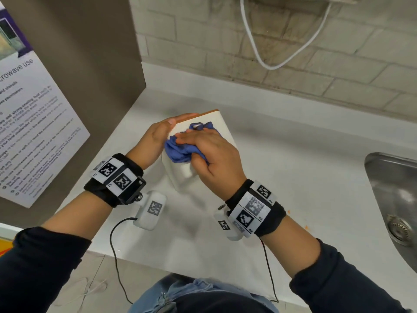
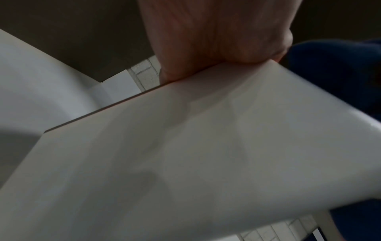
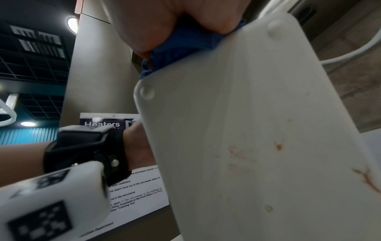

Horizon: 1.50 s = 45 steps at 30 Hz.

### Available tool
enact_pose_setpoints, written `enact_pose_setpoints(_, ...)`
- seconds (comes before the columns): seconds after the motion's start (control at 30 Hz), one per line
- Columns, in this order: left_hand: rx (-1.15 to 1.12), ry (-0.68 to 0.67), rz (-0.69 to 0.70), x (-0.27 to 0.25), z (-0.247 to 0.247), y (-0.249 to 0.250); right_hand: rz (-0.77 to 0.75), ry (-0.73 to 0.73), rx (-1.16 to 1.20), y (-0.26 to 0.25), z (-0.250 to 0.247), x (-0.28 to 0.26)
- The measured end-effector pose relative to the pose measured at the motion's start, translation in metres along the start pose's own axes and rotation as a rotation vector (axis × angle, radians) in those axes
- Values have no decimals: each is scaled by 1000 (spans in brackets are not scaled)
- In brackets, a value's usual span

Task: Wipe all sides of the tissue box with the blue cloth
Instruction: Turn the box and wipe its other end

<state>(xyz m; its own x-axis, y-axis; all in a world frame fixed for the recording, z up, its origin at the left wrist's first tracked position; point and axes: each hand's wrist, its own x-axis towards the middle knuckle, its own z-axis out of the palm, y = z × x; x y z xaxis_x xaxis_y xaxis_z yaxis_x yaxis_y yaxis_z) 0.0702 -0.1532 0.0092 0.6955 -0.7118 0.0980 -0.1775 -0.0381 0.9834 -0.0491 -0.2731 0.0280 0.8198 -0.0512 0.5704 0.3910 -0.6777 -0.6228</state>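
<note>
The white tissue box point(image 1: 222, 125) is tilted up off the counter, its orange-edged far end pointing away from me. My left hand point(image 1: 158, 134) grips its left side, thumb on the upper face and fingers along the far edge. My right hand point(image 1: 212, 154) holds the bunched blue cloth point(image 1: 178, 150) and presses it onto the box's upper face. In the left wrist view the box point(image 2: 185, 154) fills the frame under my left hand point(image 2: 206, 40). The right wrist view shows a stained box face point(image 3: 247, 130) with the cloth point(image 3: 185, 47) squeezed under my right hand point(image 3: 154, 24).
The white counter point(image 1: 293, 154) runs to a brick wall behind. A steel sink point(image 1: 394, 199) lies at the right. A brown panel with a printed notice point(image 1: 33, 109) stands close on the left. A white cable point(image 1: 270, 64) hangs in a loop over the wall.
</note>
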Motion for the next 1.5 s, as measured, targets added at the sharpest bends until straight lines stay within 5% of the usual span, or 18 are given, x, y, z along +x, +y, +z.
enact_pose_setpoints(0.33, -44, -11, -8, -2, 1, 2, 48, -34, 229, -5, -10, -26)
enact_pose_setpoints(0.5, -24, 2, 19, -6, -1, -2, 316, -139, 404, 1, -39, -45)
enact_pose_setpoints(0.7, 16, -45, 61, -12, 9, 1, 522, 375, 635, 3, -64, -36)
enact_pose_setpoints(0.8, 22, -61, 67, -15, 13, 2, 542, 462, 851, 11, -62, -14)
enact_pose_setpoints(0.87, 8, -67, 62, -17, 15, 2, 550, 476, 777, 11, -57, -5)
enact_pose_setpoints(1.07, 25, -41, 51, -17, 16, 5, 322, 425, 408, 4, -39, 3)
enact_pose_setpoints(1.23, 26, 2, 46, -15, 15, 3, 29, 163, -13, 16, -27, -10)
enact_pose_setpoints(1.5, 0, -41, 39, -14, 13, 3, -146, -18, -223, 12, -20, -20)
